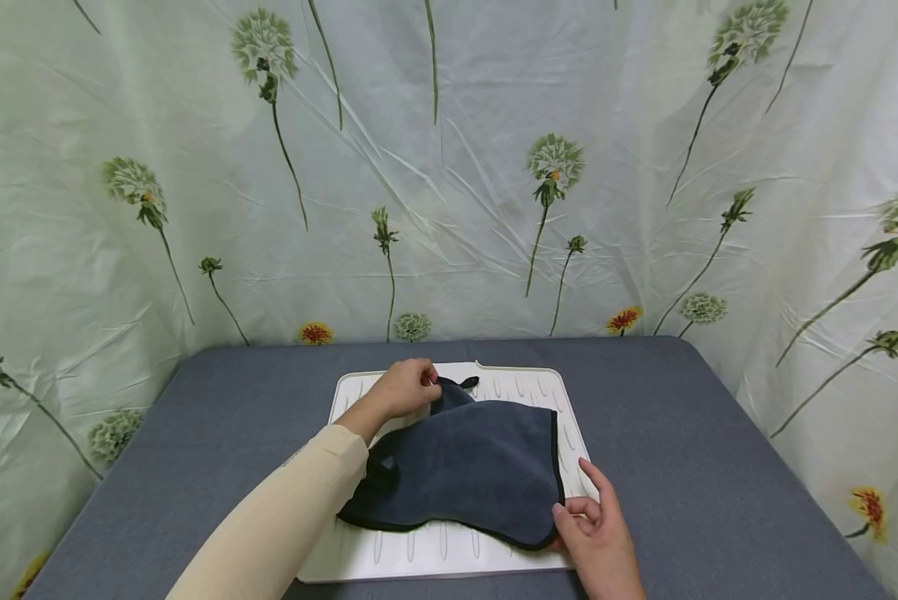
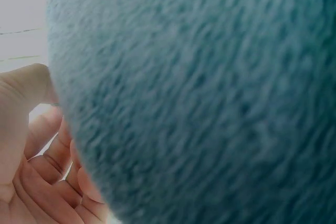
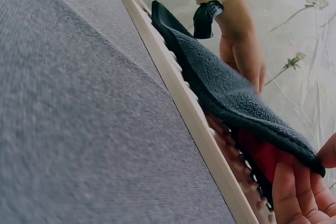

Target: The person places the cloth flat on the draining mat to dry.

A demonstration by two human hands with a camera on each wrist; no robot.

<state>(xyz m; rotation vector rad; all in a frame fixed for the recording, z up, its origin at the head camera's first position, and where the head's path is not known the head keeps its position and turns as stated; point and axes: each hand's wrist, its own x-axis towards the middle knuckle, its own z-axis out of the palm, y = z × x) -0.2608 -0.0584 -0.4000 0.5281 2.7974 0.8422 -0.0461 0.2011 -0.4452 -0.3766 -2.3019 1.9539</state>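
Observation:
A dark blue-grey cloth (image 1: 471, 467) with black edging lies partly lifted and folded over a white ridged drying tray (image 1: 388, 560). My left hand (image 1: 406, 389) pinches its far edge, close to a small black loop (image 1: 469, 382). At the near right corner, my right hand (image 1: 597, 537) pinches the black edging between thumb and fingers. Close up in the left wrist view, fuzzy cloth (image 2: 194, 98) hides part of the left fingers. Under the raised cloth, the right wrist view shows a red patch (image 3: 257, 150); what it belongs to is unclear.
The tray sits on a table with a grey cover (image 1: 704, 475). Behind and at both sides hangs a pale curtain (image 1: 464, 208) printed with dandelions. My left forearm in a cream sleeve (image 1: 283, 517) reaches across the tray's left side.

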